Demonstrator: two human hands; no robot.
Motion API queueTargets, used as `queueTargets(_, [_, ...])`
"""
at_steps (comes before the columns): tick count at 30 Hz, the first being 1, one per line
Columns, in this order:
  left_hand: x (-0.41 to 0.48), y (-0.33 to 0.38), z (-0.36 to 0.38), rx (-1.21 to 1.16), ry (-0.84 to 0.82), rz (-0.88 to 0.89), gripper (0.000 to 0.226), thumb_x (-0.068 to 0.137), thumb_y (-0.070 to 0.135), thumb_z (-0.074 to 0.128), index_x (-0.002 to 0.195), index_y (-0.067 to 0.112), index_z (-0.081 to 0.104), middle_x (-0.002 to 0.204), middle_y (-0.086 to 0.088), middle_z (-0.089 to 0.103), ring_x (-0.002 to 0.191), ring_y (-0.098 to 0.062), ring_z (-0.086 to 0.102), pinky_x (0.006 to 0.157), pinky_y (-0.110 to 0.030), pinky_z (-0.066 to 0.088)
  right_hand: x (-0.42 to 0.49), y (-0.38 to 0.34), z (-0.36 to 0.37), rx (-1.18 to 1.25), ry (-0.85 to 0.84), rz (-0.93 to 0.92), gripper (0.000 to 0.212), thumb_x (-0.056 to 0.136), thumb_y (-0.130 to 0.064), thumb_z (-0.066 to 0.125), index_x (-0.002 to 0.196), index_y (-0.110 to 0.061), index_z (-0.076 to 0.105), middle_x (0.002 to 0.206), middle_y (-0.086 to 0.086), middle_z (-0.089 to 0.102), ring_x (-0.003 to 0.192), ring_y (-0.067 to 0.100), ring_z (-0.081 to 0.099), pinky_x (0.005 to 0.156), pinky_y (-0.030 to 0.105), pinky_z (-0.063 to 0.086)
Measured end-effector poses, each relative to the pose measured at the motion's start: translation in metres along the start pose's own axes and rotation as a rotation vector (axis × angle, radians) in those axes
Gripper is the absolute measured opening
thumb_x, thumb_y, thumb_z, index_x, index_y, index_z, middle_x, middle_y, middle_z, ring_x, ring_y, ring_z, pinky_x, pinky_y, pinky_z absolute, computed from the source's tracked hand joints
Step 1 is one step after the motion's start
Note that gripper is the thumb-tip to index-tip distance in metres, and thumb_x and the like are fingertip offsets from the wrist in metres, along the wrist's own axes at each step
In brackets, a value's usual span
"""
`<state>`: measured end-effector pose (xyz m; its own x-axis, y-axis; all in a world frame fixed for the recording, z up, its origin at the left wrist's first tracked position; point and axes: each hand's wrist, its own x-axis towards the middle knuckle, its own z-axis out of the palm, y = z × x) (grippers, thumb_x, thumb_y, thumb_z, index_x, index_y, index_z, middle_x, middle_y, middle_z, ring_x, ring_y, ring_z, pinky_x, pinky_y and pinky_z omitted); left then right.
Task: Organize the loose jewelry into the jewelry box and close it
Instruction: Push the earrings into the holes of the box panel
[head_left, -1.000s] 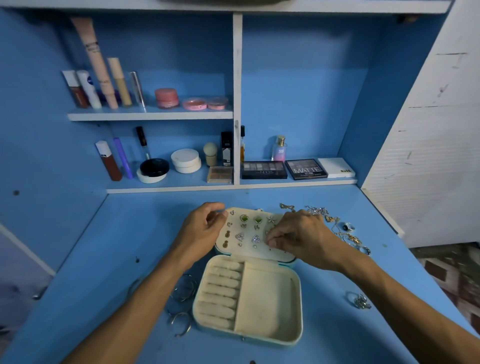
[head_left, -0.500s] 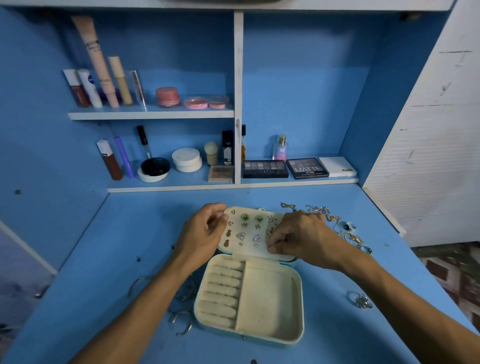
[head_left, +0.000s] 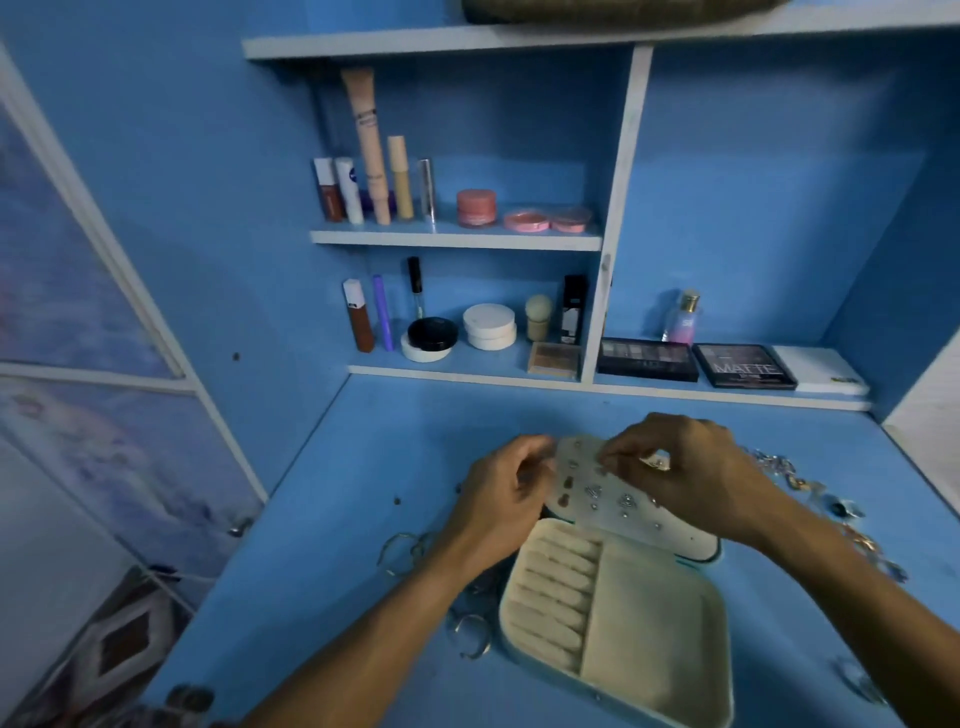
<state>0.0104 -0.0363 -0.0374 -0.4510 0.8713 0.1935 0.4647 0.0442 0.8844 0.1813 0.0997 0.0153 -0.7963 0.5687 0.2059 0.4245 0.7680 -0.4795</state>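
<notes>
Home dressing corner, marked by a built-in vanity counter (head_left: 337, 545) painted blue, with white-edged shelves (head_left: 457, 240) above. On the upper shelf, cosmetic tubes (head_left: 370, 145) and pink cream jars (head_left: 476, 207); on the lower, powder compacts (head_left: 489, 326), a makeup brush (head_left: 538, 317), eyeshadow palettes (head_left: 647, 358) and a perfume bottle (head_left: 683, 318). On the counter, an open jewelry box (head_left: 649, 639) with earrings (head_left: 626, 501) pinned in its lid, loose jewelry (head_left: 795, 475) beside it. Patterned floor covering (head_left: 119, 644) at lower left.
</notes>
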Motion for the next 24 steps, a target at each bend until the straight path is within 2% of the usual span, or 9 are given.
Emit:
queueTargets(3, [-0.008, -0.004, -0.017, -0.004, 0.073, -0.014, 0.023, 0.101, 0.018, 0.058, 0.123, 0.019, 0.067, 0.114, 0.013, 0.071, 0.103, 0.005, 0.064, 0.089, -0.010, 0.048, 0.024, -0.020, 0.015, -0.009, -0.043, -0.050, 0.011, 0.090, -0.035, 0.068, 0.095, -0.042, 0.074, 0.092, -0.024, 0.066, 0.091, 0.007, 0.062, 0.092, 0.045, 0.046])
queueTargets(6, [-0.015, -0.016, -0.047, 0.028, 0.206, -0.023, 0.019, 0.100, 0.019, 0.060, 0.115, 0.027, 0.068, 0.103, 0.014, 0.073, 0.090, -0.002, 0.068, 0.082, -0.016, 0.052, 0.049, -0.044, 0.034, -0.071, -0.113, -0.113, 0.011, 0.092, -0.036, 0.066, 0.099, -0.040, 0.073, 0.092, -0.021, 0.064, 0.096, 0.009, 0.059, 0.089, 0.038, 0.038])
queueTargets(10, [-0.027, -0.037, -0.086, 0.125, 0.410, -0.020, 0.016, 0.098, 0.016, 0.063, 0.108, 0.027, 0.069, 0.097, 0.012, 0.074, 0.084, -0.004, 0.065, 0.074, -0.016, 0.050, 0.072, -0.067, 0.059, -0.153, -0.159, -0.155, 0.014, 0.093, -0.035, 0.064, 0.103, -0.037, 0.073, 0.074, -0.028, 0.047, 0.097, 0.006, 0.053, 0.083, 0.035, 0.026])
queueTargets(14, [-0.034, -0.062, -0.107, 0.178, 0.533, -0.051, 0.018, 0.098, 0.014, 0.062, 0.106, 0.030, 0.066, 0.100, 0.009, 0.073, 0.086, -0.003, 0.065, 0.075, -0.009, 0.046, 0.083, -0.070, 0.074, -0.214, -0.173, -0.145, 0.015, 0.093, -0.029, 0.063, 0.101, -0.036, 0.074, 0.081, -0.025, 0.050, 0.105, 0.008, 0.056, 0.084, 0.036, 0.024])
queueTargets(19, [-0.034, -0.073, -0.111, 0.161, 0.579, -0.099, 0.019, 0.099, 0.013, 0.059, 0.108, 0.028, 0.066, 0.104, 0.008, 0.072, 0.090, -0.002, 0.064, 0.076, -0.005, 0.042, 0.090, -0.067, 0.083, -0.244, -0.197, -0.125, 0.015, 0.092, -0.028, 0.064, 0.100, -0.036, 0.074, 0.090, -0.024, 0.057, 0.106, 0.008, 0.056, 0.085, 0.036, 0.023])
queueTargets(24, [-0.034, -0.074, -0.110, 0.169, 0.562, -0.103, 0.018, 0.098, 0.012, 0.060, 0.112, 0.023, 0.067, 0.104, 0.006, 0.071, 0.091, -0.002, 0.063, 0.073, -0.003, 0.040, 0.104, -0.074, 0.093, -0.221, -0.183, -0.121, 0.013, 0.092, -0.033, 0.065, 0.101, -0.035, 0.074, 0.107, -0.018, 0.070, 0.106, 0.011, 0.058, 0.084, 0.036, 0.023])
